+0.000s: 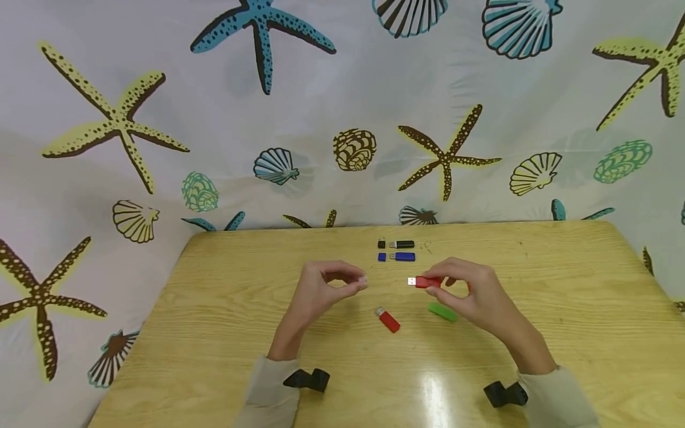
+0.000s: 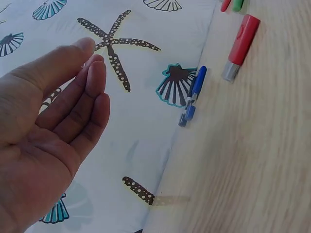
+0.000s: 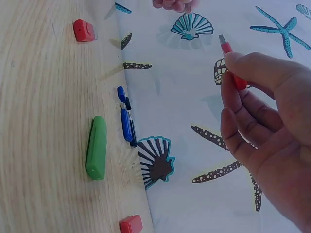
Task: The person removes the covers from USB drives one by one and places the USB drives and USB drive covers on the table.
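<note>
In the head view my right hand [image 1: 471, 291] pinches a red USB flash drive [image 1: 421, 282] between thumb and fingers. Its bare metal plug points left, toward my left hand [image 1: 332, 285]. The left thumb and fingertips come close together above the table. A small pale spot shows at those tips; whether it is a held piece or fingernails, I cannot tell. Between the hands a second red USB flash drive [image 1: 387, 319] lies uncapped on the table. A green flash drive [image 1: 442, 312] lies beneath the right hand. The right wrist view shows a small red piece [image 3: 131, 224] on the table.
Farther back lie a black flash drive [image 1: 402, 244] beside a black cap [image 1: 382, 244], and a blue flash drive [image 1: 403, 257] beside a blue cap [image 1: 382, 257]. A cloth printed with starfish and shells [image 1: 310, 107] hangs behind the wooden table [image 1: 225, 321].
</note>
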{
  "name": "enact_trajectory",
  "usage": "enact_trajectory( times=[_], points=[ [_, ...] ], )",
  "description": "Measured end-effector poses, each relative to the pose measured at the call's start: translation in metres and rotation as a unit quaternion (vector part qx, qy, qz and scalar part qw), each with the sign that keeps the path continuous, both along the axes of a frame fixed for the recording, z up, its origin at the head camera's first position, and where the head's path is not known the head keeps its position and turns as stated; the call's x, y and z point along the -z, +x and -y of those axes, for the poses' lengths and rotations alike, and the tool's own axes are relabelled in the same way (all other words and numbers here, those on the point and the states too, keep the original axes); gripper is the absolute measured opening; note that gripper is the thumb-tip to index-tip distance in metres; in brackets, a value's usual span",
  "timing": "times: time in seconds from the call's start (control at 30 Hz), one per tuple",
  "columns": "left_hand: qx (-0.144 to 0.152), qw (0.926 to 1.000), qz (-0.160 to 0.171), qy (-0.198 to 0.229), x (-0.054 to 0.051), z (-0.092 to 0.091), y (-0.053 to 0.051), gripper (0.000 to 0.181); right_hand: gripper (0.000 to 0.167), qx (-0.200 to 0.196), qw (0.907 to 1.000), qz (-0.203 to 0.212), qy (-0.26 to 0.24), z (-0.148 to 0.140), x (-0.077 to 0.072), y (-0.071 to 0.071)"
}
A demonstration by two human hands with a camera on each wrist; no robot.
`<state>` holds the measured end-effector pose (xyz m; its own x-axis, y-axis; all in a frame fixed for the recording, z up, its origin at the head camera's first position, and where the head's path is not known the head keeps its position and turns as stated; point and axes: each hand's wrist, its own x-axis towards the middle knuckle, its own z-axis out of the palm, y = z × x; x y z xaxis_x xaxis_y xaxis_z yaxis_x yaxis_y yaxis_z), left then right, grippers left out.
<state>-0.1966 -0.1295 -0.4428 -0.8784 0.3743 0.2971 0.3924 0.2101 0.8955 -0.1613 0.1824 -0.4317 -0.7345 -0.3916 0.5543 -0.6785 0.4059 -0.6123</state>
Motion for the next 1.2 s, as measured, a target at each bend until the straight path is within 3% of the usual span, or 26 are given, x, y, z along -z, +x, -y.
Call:
enact_trajectory(
  times=[0.33, 0.6, 0.87, 1.2],
  points=[
    [-0.033, 0.9991, -0.011, -0.025, 0.011, -0.008, -0.003, 0.014, 0.024, 0.037, 0.9993, -0.002, 0.008, 0.001, 0.006, -0.003],
    [-0.057, 0.9979, 0.009, -0.028, 0.023, -0.013, -0.006, 0.015, 0.023, 0.048, 0.9988, 0.003, -0.004, 0.006, 0.020, -0.010],
    [-0.077, 0.9968, 0.019, -0.006, 0.023, -0.018, -0.011, 0.013, 0.021, 0.056, 0.9983, -0.002, -0.013, 0.010, 0.027, -0.016],
    [-0.080, 0.9962, 0.025, -0.022, 0.028, -0.023, -0.016, 0.015, 0.019, 0.066, 0.9975, 0.026, 0.003, 0.012, 0.035, -0.024]
  ],
)
